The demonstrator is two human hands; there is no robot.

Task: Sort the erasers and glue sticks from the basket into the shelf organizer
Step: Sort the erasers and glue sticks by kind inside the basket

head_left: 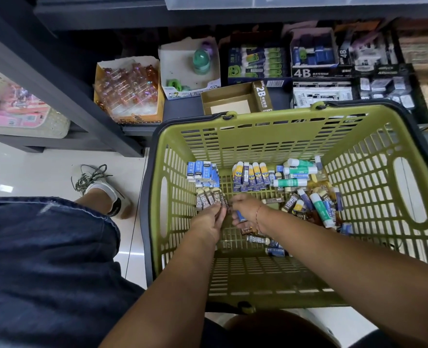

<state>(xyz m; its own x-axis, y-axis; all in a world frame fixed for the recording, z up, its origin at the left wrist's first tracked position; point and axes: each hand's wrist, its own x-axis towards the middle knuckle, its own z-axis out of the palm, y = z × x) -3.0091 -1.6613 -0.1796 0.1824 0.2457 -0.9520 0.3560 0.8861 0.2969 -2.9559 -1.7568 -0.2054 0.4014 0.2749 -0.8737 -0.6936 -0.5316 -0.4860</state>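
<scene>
Head view: you are reaching both arms down into the green basket [258, 126], which is sitting on the floor just in front of the dark shelf [180, 110]. Your left hand [209, 222] is lying near the basket's left wall, and its grip is pinching the near end of the row of brown 2B erasers [209, 200] lined up on the basket floor. Your right hand [248, 212] is hovering at the middle of the basket floor, touching the same row from the right; its grip is curling round a blue eraser [240, 217] tucked under the palm.

Toward the basket's far wall, a stack of blue erasers [202, 173] is lying at the left, and a row of yellow-tipped erasers [251, 175] is standing beside it at the middle. Green-and-white glue sticks [299, 169] are lying in the basket's far right corner, above a loose pile of mixed erasers and glue sticks [316, 204] along the right wall. Just beyond the basket's far rim, an open brown 2B box [235, 102] is sitting on the shelf.
</scene>
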